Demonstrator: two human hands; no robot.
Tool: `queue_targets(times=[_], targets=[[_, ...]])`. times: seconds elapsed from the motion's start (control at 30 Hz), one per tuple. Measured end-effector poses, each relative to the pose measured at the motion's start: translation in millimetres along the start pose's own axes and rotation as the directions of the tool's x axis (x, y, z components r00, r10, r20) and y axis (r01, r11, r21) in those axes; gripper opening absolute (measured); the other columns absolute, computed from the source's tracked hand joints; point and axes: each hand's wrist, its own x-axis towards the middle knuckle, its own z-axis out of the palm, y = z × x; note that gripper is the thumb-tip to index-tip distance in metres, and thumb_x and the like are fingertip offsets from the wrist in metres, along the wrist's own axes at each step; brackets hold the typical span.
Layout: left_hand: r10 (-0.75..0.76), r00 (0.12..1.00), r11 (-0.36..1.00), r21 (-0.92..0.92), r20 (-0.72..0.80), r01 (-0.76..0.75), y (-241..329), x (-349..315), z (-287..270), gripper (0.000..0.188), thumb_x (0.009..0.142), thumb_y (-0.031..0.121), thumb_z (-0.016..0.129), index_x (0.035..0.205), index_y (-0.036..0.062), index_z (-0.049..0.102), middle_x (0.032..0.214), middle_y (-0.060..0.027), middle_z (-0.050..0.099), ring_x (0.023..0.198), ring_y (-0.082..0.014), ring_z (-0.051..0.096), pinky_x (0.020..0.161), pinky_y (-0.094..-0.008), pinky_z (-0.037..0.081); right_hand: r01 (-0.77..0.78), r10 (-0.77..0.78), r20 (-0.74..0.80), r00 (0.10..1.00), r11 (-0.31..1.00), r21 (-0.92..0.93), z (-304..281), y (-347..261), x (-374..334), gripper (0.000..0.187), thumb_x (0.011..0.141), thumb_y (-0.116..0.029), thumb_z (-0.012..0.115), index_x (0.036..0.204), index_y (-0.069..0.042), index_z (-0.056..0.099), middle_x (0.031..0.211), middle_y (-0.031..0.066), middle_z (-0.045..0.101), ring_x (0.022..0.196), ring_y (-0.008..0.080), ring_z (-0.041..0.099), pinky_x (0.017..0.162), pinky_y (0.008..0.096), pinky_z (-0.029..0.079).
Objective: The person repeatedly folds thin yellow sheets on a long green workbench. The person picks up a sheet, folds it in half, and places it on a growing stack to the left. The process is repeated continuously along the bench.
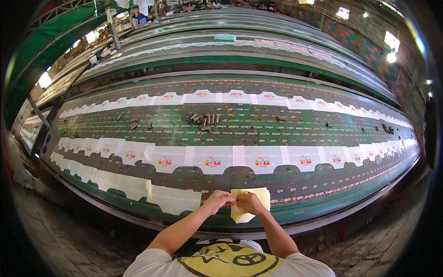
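A stack of pale yellow fabric pieces point(251, 217) is at the near edge of the long table, with my right hand point(249, 202) closed over its upper left part. Beside it, my left hand point(220, 200) has its fingers pinched together at the stack's left edge, close to the right fingertips. Whatever lies between the left fingers is hidden. Left of my hands, a plain pale yellow fabric piece point(174, 198) lies flat, the nearest in a row of similar pieces along the near edge.
Beyond my hands runs a row of white fabric pieces point(260, 159) with colourful cartoon prints. Another printed row point(203, 97) lies farther back. Dark small cylinders point(205, 121) are scattered between the rows. More long tables point(277, 44) stand behind, with a green sheet point(60, 32) at upper left.
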Motion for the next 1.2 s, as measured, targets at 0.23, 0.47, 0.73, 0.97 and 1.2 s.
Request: queue_targets(times=[0.23,0.47,0.73,0.97,1.2], targets=[[0.099,0.993,0.993,0.064,0.059,-0.103,-10,17,-13,0.007,0.089,0.007,0.06,0.089,0.0005,0.063,0.08,-0.0047,0.063,0.072,-0.0114,0.058,0.071,-0.0258,0.048,-0.134,0.139,-0.016,0.99,0.976,0.172,17,3,8,0.023,0.085,-0.015,0.071,0.1,0.002,0.071,0.085,0.0107,0.07,0.076,0.0141,0.063,0.071,0.0294,0.051],[0.167,0.981,0.971,0.154,0.095,-0.18,-10,23,-11,0.006,0.095,0.005,0.052,0.092,0.0019,0.056,0.081,-0.0026,0.057,0.073,-0.0109,0.053,0.069,-0.0266,0.047,-0.075,0.117,-0.145,0.983,0.96,0.269,35,29,10,0.027,0.087,-0.02,0.068,0.104,0.001,0.07,0.085,0.0134,0.07,0.075,0.0163,0.064,0.07,0.0316,0.052],[0.16,0.986,0.972,0.166,0.044,-0.165,8,18,-1,0.008,0.099,0.006,0.049,0.095,0.0022,0.055,0.084,-0.0027,0.057,0.075,-0.0103,0.053,0.066,-0.0262,0.047,-0.16,0.2,-0.172,0.965,0.962,0.22,31,25,25,0.024,0.086,-0.018,0.064,0.096,0.003,0.068,0.086,0.0144,0.068,0.078,0.018,0.065,0.07,0.0329,0.052],[0.148,0.989,0.969,0.198,0.0,-0.145,-10,25,-18,0.014,0.092,0.007,0.061,0.099,-0.0042,0.062,0.089,-0.0086,0.066,0.079,-0.0143,0.067,0.07,-0.0274,0.053,-0.17,0.228,-0.175,0.958,0.941,0.294,34,30,30,0.024,0.085,-0.018,0.064,0.096,0.004,0.067,0.085,0.0131,0.068,0.076,0.0177,0.064,0.07,0.0329,0.052],[0.218,0.974,0.88,0.445,-0.065,-0.167,-2,19,-16,0.018,0.089,0.009,0.063,0.092,-0.0075,0.067,0.076,-0.0086,0.068,0.07,-0.0149,0.068,0.066,-0.028,0.055,-0.146,0.186,-0.152,0.971,0.96,0.24,37,27,31,0.022,0.085,-0.016,0.063,0.095,0.004,0.066,0.083,0.0136,0.066,0.077,0.0191,0.063,0.071,0.0328,0.051]])
